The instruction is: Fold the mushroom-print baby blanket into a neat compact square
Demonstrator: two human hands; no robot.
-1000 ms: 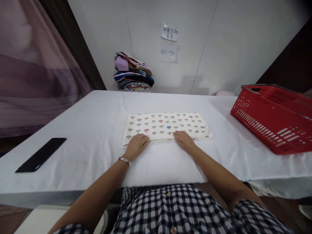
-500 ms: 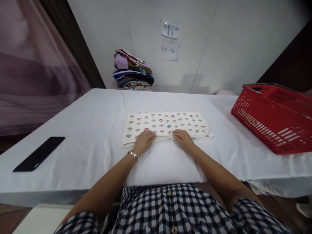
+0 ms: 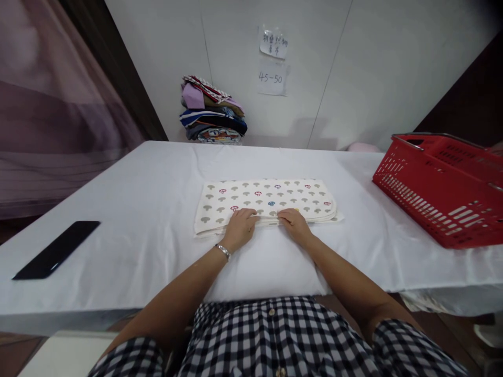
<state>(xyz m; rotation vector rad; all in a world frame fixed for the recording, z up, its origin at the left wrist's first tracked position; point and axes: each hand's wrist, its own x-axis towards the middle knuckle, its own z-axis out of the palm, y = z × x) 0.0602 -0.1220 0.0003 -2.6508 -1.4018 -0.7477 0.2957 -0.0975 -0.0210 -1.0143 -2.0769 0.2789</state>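
Observation:
A white cloth printed with small mushrooms lies folded in a long rectangle on the white-covered table. Its layered near edge faces me. My left hand, with a silver bracelet at the wrist, grips that edge left of its middle, fingers bent and pressed on the fabric. A short way to the right, my right hand pinches the same edge. Between the two hands the edge looks slightly lifted. The thumbs are mostly hidden under the hands.
A red plastic basket stands on the table at the right. A black phone-like slab lies at the left. Several folded fabrics are stacked against the wall at the back. Paper signs hang on the wall.
My left hand has slid right along the near edge, closer to my right hand. My right hand has barely moved. The camera view has shifted slightly.

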